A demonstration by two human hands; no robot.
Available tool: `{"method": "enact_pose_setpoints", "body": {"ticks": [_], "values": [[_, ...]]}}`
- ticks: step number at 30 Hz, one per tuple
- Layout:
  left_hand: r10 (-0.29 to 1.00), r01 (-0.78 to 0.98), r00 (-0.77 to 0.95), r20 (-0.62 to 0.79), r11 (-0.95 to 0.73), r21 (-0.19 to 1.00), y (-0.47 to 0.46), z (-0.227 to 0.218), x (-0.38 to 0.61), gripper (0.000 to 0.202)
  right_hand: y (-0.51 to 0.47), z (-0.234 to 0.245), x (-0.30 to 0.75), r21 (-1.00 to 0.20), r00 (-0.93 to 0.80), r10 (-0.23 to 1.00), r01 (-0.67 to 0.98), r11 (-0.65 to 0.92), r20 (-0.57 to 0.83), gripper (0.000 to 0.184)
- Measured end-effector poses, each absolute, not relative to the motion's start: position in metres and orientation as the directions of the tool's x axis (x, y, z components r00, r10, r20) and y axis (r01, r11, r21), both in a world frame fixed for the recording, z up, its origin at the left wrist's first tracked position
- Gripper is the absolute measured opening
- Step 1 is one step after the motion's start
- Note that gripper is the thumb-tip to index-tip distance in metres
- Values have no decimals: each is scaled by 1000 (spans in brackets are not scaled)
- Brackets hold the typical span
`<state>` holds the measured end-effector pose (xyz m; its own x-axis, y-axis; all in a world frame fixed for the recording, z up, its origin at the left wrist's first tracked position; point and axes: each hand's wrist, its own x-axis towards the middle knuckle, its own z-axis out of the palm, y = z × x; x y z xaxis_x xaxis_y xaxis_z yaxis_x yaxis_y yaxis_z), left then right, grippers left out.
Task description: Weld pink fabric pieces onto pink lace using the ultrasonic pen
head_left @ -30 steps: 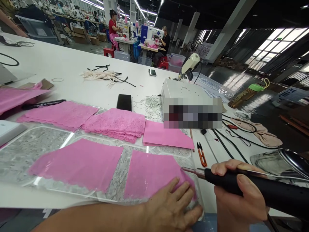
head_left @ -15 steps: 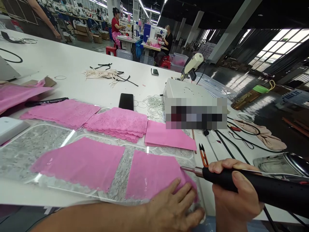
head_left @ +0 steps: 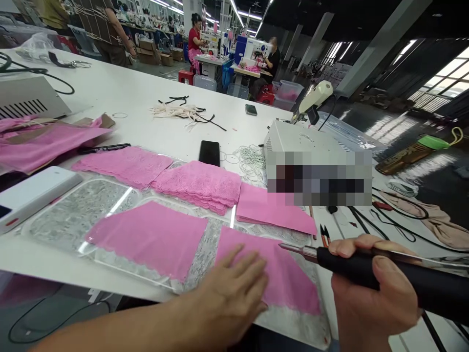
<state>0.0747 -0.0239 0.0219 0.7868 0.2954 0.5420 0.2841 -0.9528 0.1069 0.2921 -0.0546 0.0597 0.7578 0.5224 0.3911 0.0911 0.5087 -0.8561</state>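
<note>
My left hand [head_left: 234, 288] lies flat, fingers spread, over the left part of a pink fabric piece [head_left: 286, 278] at the mat's right end. Wrapped in my right hand [head_left: 377, 288] is a thick black handheld tool with a pointed metal tip [head_left: 304, 251]; the tip is at the fabric's upper edge, and whether it touches is unclear. A second pink fabric piece [head_left: 150, 239] rests to the left on the grey stone-patterned mat [head_left: 84, 205]. Behind them lie a pink lace stack [head_left: 198, 183], another lace pile [head_left: 126, 166] and plain pink pieces [head_left: 273, 210].
A grey box machine [head_left: 304, 139] stands behind the fabric, cables at its right. Orange-handled snips [head_left: 324, 235] lie near the tool. A black phone [head_left: 209, 153], loose pale cords [head_left: 179, 111] and a white device [head_left: 40, 193] are also on the table. People work at sewing machines beyond.
My left hand has shifted left across the fabric, uncovering its lower right corner. The tool tip has moved from the slanted right edge to the upper edge. The view has turned left.
</note>
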Motion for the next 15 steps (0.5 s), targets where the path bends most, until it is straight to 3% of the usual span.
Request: {"method": "enact_pose_setpoints", "body": {"ticks": [6, 15], "values": [[471, 441, 705, 531, -877, 191, -5, 12, 29, 28, -34, 61, 273, -849, 704, 564, 108, 517, 432, 17], [476, 447, 698, 535, -873, 194, 0, 6, 22, 29, -32, 57, 272, -863, 728, 545, 129, 488, 417, 16]]}}
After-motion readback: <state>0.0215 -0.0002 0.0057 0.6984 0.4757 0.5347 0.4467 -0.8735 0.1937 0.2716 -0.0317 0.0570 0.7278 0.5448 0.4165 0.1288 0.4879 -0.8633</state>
